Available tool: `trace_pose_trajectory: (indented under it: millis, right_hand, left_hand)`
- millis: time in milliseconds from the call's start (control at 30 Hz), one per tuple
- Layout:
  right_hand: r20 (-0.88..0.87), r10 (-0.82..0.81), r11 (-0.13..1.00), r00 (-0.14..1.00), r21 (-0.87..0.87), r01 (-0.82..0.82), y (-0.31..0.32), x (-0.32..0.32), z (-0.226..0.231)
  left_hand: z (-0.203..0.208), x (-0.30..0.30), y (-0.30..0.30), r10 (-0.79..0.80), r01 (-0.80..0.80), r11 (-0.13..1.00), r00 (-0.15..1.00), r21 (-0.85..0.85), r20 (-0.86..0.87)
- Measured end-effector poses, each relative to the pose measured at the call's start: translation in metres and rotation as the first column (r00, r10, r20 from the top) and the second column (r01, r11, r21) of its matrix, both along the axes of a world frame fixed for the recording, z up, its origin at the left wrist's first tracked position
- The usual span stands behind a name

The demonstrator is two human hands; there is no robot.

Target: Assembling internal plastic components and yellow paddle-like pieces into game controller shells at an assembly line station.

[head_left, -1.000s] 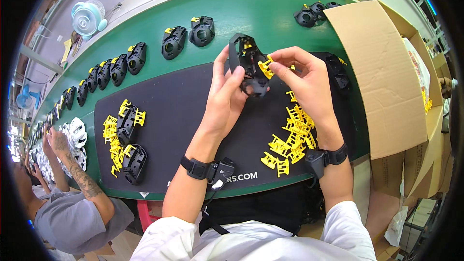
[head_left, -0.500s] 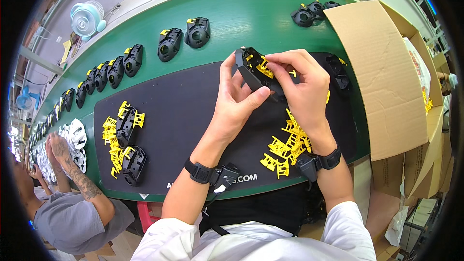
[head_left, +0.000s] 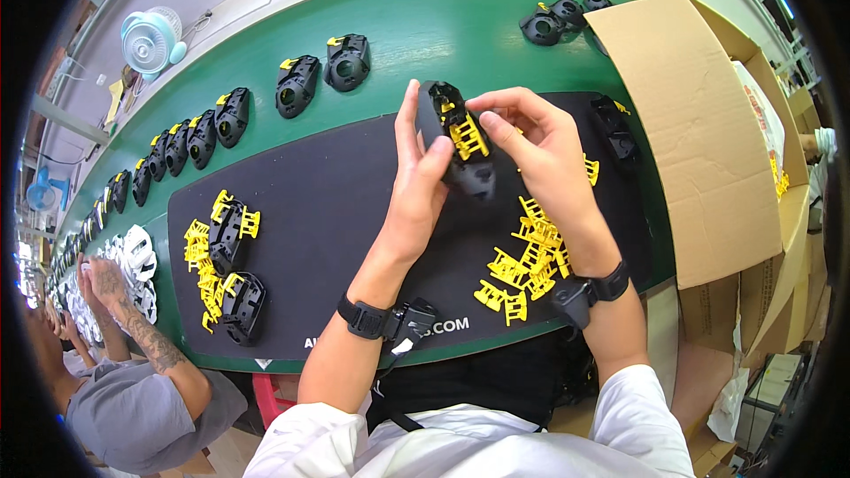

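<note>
Over the black mat (head_left: 354, 248), my left hand (head_left: 416, 173) is closed around a black mouse-shaped plastic shell (head_left: 431, 115), thumb on its near side and fingers behind. A yellow plastic clip (head_left: 469, 136) with ladder-like bars sits inside the hollow of this shell, which stands tilted upright. To the right, my right hand (head_left: 540, 142) has its index finger and thumb slightly apart, close by the shell's upper right edge, with nothing visible between them. Below that hand lies a pile of loose yellow clips (head_left: 531, 257).
Two black shells (head_left: 243, 305) and more yellow clips (head_left: 204, 274) lie at the mat's left. Rows of shells (head_left: 297, 87) stand along the green table (head_left: 425, 18). A cardboard box (head_left: 699, 142) borders the right. At left, a co-worker's hands (head_left: 104, 283) work by white parts (head_left: 137, 270).
The shell has turned more upright in my left hand. My right fingers have come off the yellow clip, which stays in the shell. The view has shifted slightly.
</note>
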State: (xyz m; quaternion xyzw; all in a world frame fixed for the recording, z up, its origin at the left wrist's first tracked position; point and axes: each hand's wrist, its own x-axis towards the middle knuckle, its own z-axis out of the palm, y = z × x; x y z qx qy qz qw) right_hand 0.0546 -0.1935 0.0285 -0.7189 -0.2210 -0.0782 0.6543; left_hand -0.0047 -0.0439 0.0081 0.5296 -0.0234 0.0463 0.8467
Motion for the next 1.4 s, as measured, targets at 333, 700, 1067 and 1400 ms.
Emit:
trace_pose_trajectory:
  millis: [333, 700, 1067, 1400]
  right_hand:
    - [-0.485, 0.360, 0.932, 0.797, 0.151, -0.329, -0.002, -0.002, 0.008]
    - [0.363, 0.296, 0.910, 0.884, -0.388, -0.145, 0.001, -0.002, 0.011]
    - [0.347, 0.394, 0.851, 0.851, -0.489, -0.194, 0.006, -0.016, 0.011]
    - [0.431, -0.069, 0.611, 0.900, -0.695, 0.380, -0.047, 0.023, -0.021]
  left_hand:
    - [-0.006, -0.002, 0.006, -0.118, 0.118, 0.975, 0.993, -0.190, 0.010]
    - [0.014, -0.003, 0.020, -0.190, -0.007, 0.862, 0.923, -0.507, -0.336]
    - [0.004, 0.008, 0.051, -0.524, 0.364, 0.704, 0.846, -0.609, -0.100]
    - [0.001, 0.162, 0.052, 0.105, -0.098, -0.180, 0.987, 0.979, 0.118]
